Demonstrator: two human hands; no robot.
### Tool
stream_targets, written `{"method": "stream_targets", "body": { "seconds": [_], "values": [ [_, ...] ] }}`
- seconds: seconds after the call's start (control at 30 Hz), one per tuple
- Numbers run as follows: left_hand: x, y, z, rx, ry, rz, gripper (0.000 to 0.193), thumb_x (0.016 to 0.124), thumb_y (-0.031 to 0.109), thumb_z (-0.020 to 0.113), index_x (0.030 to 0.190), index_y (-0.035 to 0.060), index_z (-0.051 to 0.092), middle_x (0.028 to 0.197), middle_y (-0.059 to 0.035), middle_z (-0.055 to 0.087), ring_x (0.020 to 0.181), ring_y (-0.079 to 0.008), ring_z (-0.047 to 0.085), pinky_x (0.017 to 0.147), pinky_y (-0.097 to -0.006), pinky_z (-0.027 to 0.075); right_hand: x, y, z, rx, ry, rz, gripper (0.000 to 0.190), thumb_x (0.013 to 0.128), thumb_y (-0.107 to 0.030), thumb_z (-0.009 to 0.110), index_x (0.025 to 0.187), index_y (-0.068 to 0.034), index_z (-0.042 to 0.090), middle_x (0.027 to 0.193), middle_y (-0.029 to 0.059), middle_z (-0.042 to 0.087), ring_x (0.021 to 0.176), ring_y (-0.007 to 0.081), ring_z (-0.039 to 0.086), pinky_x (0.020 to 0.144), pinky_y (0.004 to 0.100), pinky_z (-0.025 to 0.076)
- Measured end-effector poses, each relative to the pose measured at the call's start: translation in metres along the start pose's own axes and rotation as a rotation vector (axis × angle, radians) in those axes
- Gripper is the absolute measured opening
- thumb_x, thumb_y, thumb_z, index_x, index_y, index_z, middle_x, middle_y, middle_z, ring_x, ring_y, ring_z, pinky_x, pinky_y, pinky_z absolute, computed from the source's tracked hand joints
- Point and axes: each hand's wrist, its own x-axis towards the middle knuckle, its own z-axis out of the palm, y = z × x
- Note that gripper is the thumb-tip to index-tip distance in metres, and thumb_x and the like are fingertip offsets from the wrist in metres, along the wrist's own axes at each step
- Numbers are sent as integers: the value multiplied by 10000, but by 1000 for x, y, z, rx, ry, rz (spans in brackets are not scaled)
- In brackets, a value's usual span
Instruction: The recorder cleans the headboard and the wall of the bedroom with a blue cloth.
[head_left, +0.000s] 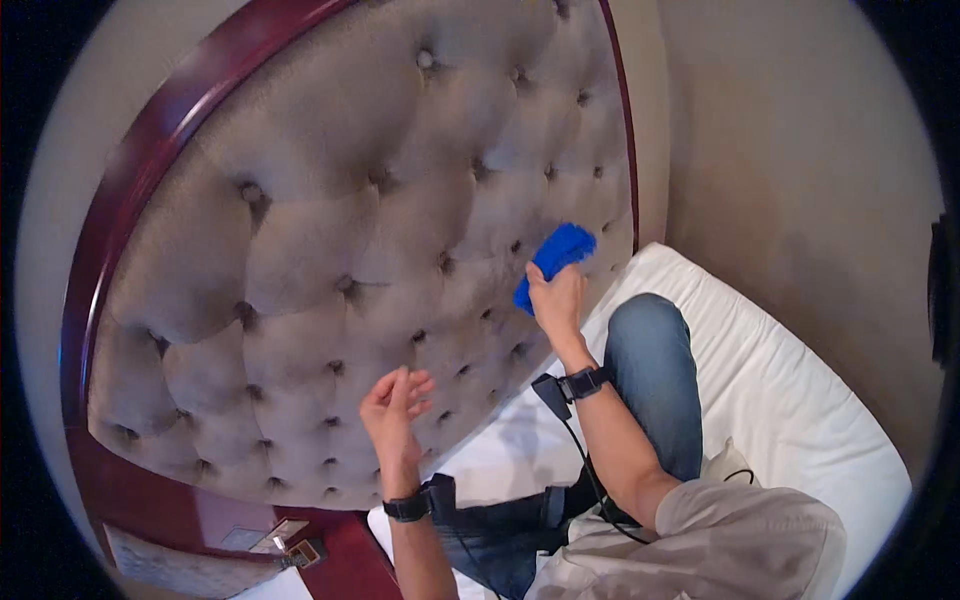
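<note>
A blue fluffy brush or cloth (561, 253) is gripped in my right hand (561, 296), at the lower right part of a tufted grey-brown headboard (315, 247). Whether it touches the fabric I cannot tell. My left hand (396, 409) holds nothing; its fingers are loosely curled and apart, in front of the headboard's lower middle. Buttons sit in deep dimples across the padding. A glossy dark red wooden frame (142, 165) borders the upholstery.
I kneel on a bed with a white cover (780, 375). A dark box with a cable is strapped to each wrist. At the lower left are a red wooden panel (345, 551), small items (300, 553) and another tufted headboard (187, 559). A beige wall (795, 165) rises at the right.
</note>
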Motion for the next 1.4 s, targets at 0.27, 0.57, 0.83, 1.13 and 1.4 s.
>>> {"method": "stream_targets", "body": {
  "seconds": [0.27, 0.57, 0.83, 1.13, 1.4],
  "values": [
    [-19, -51, -42, 11, -32, -89, 192, 945, 191, 669, 1052, 32, 661, 978, -141, 734, 827, -225, 724, 641, -313, 551, 2, -32, 28, -130, -19, -91, 550, 951, -441, 555, 856, 92, 651, 843, 343, 653, 838, 517, 639, 774, 561, 490],
    [-89, -137, -77, -213, 162, -360, 126, 938, 138, 639, 1007, 33, 641, 1005, -187, 722, 874, -298, 736, 652, -342, 590, 15, -52, 53, 153, 163, -145, 492, 973, -387, 546, 876, 85, 642, 872, 324, 657, 837, 504, 627, 749, 545, 465],
    [-130, -174, -91, -278, 217, -430, 233, 932, 145, 643, 1108, 4, 584, 1039, -198, 705, 892, -325, 723, 685, -377, 588, -3, -12, 50, 223, 78, -110, 506, 863, -417, 711, 881, 85, 647, 855, 279, 683, 828, 426, 662, 763, 485, 485],
    [-146, -189, -98, -340, 292, -464, 144, 941, 109, 619, 1049, 15, 616, 991, -182, 718, 865, -299, 732, 651, -350, 584, 7, -6, 59, 21, 182, -129, 375, 862, -319, 703, 877, 54, 668, 868, 268, 690, 845, 465, 651, 769, 509, 484],
    [-159, -207, -108, -355, 329, -490, 162, 940, 118, 620, 1059, 9, 610, 996, -187, 717, 856, -303, 735, 644, -347, 588, -4, -126, 82, 513, 283, -199, 439, 895, -376, 683, 748, 31, 606, 723, 241, 651, 640, 357, 619, 653, 465, 467]
  ]
}}
